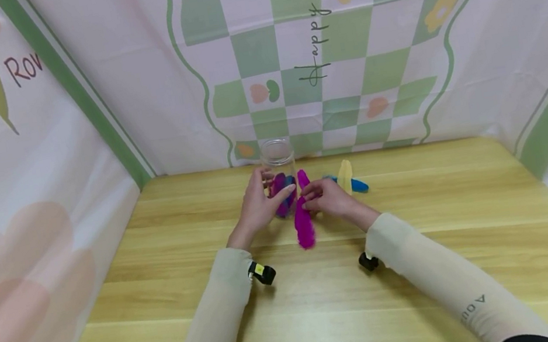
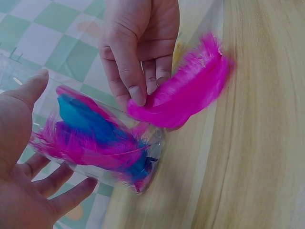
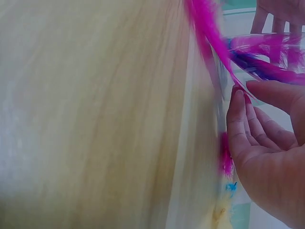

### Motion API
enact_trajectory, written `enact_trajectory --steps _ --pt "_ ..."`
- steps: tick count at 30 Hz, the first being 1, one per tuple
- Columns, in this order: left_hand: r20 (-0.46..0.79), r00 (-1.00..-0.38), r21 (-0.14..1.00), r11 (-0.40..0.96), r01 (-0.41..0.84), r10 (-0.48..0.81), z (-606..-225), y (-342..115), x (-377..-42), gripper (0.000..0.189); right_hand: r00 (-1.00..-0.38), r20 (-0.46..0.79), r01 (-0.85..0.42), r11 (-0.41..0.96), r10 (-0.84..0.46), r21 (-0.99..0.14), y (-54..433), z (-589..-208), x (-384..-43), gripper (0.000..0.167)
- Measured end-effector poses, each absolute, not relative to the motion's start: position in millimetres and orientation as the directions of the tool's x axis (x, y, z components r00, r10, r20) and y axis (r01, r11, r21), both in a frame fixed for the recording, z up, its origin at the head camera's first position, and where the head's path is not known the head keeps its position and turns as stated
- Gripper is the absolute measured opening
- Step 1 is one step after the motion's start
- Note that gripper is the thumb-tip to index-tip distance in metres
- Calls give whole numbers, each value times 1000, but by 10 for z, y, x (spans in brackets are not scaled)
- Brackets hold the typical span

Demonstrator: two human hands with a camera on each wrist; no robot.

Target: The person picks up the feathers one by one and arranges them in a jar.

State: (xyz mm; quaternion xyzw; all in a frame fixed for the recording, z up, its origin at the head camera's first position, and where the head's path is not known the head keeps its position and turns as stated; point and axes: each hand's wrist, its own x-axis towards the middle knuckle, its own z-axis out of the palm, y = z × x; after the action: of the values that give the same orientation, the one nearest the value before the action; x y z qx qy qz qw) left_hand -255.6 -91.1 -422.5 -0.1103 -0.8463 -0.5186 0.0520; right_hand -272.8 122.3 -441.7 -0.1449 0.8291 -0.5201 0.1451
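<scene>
A clear glass jar (image 1: 278,155) stands on the table with magenta, purple and blue feathers (image 2: 95,133) inside its lower part. My left hand (image 1: 256,204) is at the jar's left side, its thumb toward the front and the other fingers spread and fairly straight along the glass. To the right of the jar, my right hand (image 1: 329,198) pinches a bright magenta feather (image 1: 305,230) by one end between thumb and fingertips. The feather's fluffy part extends toward me, in front of the jar.
Another magenta feather (image 1: 303,178) lies just right of the jar. Beyond the right hand, a yellow feather (image 1: 345,175) crosses a blue feather (image 1: 359,185) on the wooden table (image 1: 316,312). A printed cloth (image 1: 256,49) hangs close behind the jar.
</scene>
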Motion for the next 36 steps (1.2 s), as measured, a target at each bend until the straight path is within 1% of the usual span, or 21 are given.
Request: enact_trajectory --steps 9,21,27,36 --pt "208 -969 871 425 246 136 -4230 -907 -2576 73 -918 -92 -80 406 -386 -910 1197 -4427 -2739 25" --pt "198 -971 869 434 236 131 -4227 -903 -2579 74 -928 -92 -79 431 -362 -899 1210 -4416 -2733 18" --pt "197 -972 869 436 234 128 -4232 -903 -2572 74 -931 -85 -91 451 -355 -888 1226 -4399 -2732 18" --pt "209 -970 865 438 244 127 -4251 -905 -2582 74 -926 -97 -60 395 -366 -917 1278 -4307 -2717 22"
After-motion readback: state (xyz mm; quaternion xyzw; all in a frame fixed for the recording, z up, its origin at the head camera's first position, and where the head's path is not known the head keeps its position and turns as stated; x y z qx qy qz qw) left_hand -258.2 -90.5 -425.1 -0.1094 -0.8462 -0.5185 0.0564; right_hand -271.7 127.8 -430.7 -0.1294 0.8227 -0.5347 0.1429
